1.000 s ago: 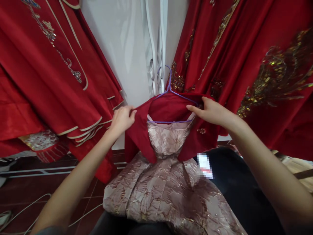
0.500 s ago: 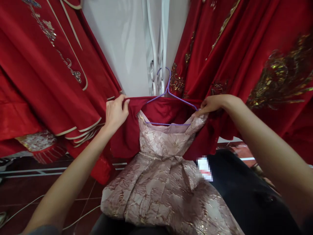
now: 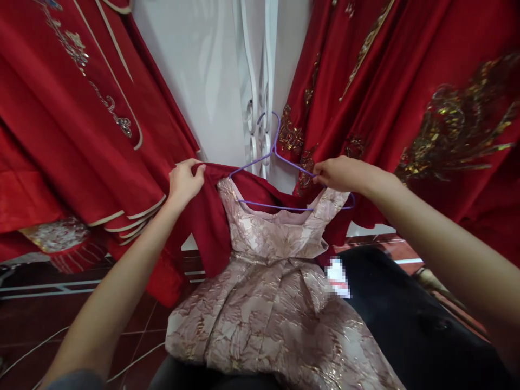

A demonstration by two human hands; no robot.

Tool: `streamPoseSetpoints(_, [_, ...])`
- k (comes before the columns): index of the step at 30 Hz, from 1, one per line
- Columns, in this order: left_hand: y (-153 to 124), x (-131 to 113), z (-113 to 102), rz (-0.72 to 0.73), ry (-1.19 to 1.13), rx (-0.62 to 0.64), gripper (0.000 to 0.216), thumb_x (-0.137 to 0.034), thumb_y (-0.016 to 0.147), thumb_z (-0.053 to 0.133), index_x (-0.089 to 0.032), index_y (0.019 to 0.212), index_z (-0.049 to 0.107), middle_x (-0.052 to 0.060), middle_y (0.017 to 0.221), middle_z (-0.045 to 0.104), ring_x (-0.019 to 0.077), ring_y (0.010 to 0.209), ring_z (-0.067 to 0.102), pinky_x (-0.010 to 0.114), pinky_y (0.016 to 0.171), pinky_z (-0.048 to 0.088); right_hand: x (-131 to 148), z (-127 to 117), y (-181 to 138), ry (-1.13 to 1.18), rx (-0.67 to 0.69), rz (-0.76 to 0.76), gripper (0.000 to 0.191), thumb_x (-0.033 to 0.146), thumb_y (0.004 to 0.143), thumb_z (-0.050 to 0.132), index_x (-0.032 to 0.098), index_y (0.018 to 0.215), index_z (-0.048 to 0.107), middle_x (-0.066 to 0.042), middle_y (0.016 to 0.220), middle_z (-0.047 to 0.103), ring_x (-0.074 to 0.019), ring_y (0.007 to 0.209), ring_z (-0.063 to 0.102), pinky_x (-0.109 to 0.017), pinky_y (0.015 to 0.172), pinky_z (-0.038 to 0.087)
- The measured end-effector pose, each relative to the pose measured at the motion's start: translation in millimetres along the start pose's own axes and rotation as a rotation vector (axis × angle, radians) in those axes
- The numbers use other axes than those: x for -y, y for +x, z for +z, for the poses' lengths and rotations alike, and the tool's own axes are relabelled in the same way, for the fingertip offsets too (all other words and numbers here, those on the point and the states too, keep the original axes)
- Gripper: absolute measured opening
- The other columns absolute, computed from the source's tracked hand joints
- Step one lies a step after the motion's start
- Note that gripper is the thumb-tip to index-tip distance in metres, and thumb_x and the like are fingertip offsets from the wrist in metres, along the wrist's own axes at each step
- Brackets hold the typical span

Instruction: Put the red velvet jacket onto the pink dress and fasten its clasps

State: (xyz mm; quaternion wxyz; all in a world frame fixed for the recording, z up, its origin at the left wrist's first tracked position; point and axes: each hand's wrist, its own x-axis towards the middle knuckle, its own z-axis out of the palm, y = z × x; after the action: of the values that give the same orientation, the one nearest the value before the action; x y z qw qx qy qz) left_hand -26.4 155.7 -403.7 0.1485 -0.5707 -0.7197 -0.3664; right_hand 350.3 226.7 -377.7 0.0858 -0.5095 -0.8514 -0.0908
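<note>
A pink brocade dress (image 3: 272, 292) hangs on a purple wire hanger (image 3: 280, 157) and spreads over my lap. A dark red jacket (image 3: 211, 222) is draped behind it. My left hand (image 3: 183, 181) pinches the jacket's left edge and holds it out to the left. At the right shoulder of the hanger my right hand (image 3: 341, 174) is closed on the hanger arm, just above the dress strap. The jacket's right side is mostly hidden behind the dress and my right arm.
Red embroidered garments hang at the left (image 3: 81, 124) and right (image 3: 406, 97). A white wall with a white scrolled metal fitting (image 3: 260, 92) is straight ahead. Cables (image 3: 134, 357) lie on the dark red tiled floor. Black fabric (image 3: 406, 330) covers my right side.
The red jacket has been drawn off the front of the dress: my left hand carried its edge left and up, and my right hand went from the jacket collar to the hanger's right arm.
</note>
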Motion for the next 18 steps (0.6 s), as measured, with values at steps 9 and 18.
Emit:
streamPoseSetpoints(9, [4, 97, 7, -0.028, 0.224, 0.426, 0.033, -0.045, 0.075, 0.056, -0.024, 0.096, 0.071, 0.01, 0.098, 0.073, 0.0291, 0.093, 0.065, 0.039, 0.083, 0.047, 8, -11, -12, -0.07, 0.05, 0.107, 0.028, 0.041, 0.091, 0.05, 0.026, 0.105, 0.069, -0.008, 0.097, 0.07, -0.0284, 0.093, 0.064, -0.04, 0.076, 0.049])
streamPoseSetpoints(18, [-24, 53, -35, 0.514, 0.093, 0.871, 0.028, -0.046, 0.083, 0.052, -0.023, 0.078, 0.068, 0.003, 0.078, 0.068, 0.018, 0.071, 0.063, 0.029, 0.073, 0.047, 15, -13, -25, -0.081, -0.023, 0.05, 0.031, 0.042, 0.09, 0.047, 0.027, 0.107, 0.069, -0.005, 0.093, 0.072, -0.0247, 0.086, 0.065, -0.034, 0.068, 0.048])
